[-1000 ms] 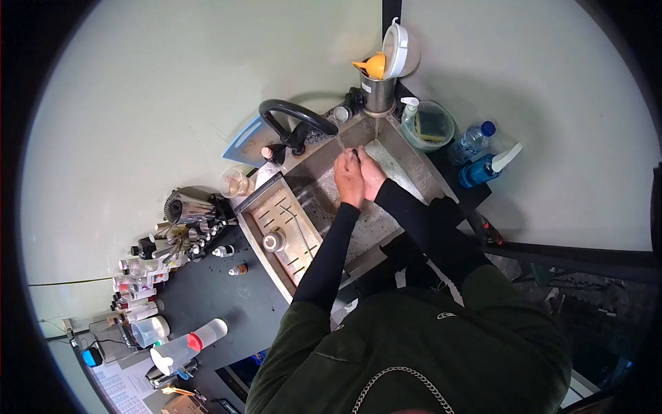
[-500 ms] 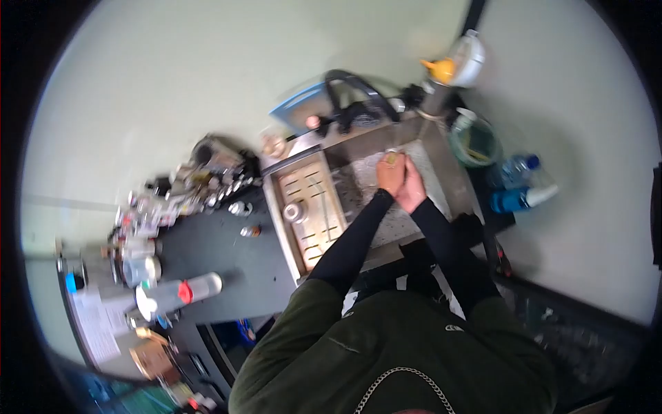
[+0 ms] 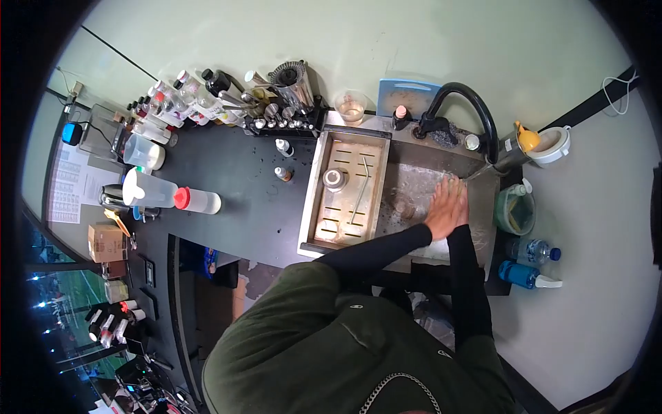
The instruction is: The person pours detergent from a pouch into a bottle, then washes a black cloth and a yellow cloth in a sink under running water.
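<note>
1. Two bare hands are meeting in the head view, the left hand [image 3: 443, 209] lying over the right hand [image 3: 463, 205] and covering much of it.
2. The left hand's fingers are lying straight and close together, pressing flat against the right hand; the right fingers are mostly hiding, so I cannot tell how they are bending, nor whether anything is sitting between the palms.
3. Both hands are hovering within the metal sink [image 3: 476, 250], whose wet floor is showing left of the fingers.
4. Just beyond the fingertips, the black gooseneck faucet [image 3: 491, 127] is arching over, and a thin streak, seemingly water, is slanting from its spout toward them.
5. Left of the fingers, the slotted drain tray [image 3: 334, 155] is holding a round metal container [image 3: 334, 180] and a thin rod [image 3: 359, 190].
6. Farther beyond and left of the fingers, a blue cutting board [image 3: 408, 95] is leaning on the wall, near a clear plastic cup [image 3: 350, 107].
7. Right of the fingers, a green tub [image 3: 516, 211], a clear water bottle [image 3: 534, 252] and a blue spray bottle [image 3: 518, 274] are standing beside the sink.
</note>
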Action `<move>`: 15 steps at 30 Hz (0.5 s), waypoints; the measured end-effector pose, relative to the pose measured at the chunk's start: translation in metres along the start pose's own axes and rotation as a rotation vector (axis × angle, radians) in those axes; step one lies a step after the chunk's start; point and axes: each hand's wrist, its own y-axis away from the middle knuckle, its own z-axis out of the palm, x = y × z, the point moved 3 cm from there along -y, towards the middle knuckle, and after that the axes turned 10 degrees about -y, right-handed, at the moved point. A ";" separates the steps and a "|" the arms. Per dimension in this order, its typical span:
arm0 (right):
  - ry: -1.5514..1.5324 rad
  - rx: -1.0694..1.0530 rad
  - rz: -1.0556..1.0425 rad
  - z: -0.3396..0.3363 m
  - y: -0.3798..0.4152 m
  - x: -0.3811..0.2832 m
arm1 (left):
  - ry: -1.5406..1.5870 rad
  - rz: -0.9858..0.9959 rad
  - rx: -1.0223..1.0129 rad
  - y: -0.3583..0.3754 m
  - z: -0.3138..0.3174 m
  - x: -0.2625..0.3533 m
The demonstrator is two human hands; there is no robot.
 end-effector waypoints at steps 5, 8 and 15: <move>0.191 -0.226 0.043 0.040 0.015 0.003 | -0.111 -0.181 -0.085 -0.015 -0.038 -0.007; 0.536 -0.112 -0.079 0.023 -0.009 -0.014 | -0.286 0.001 -0.036 -0.003 -0.025 -0.012; 1.642 -0.284 -0.471 0.060 0.006 -0.030 | 0.798 -0.321 0.018 -0.021 -0.028 -0.060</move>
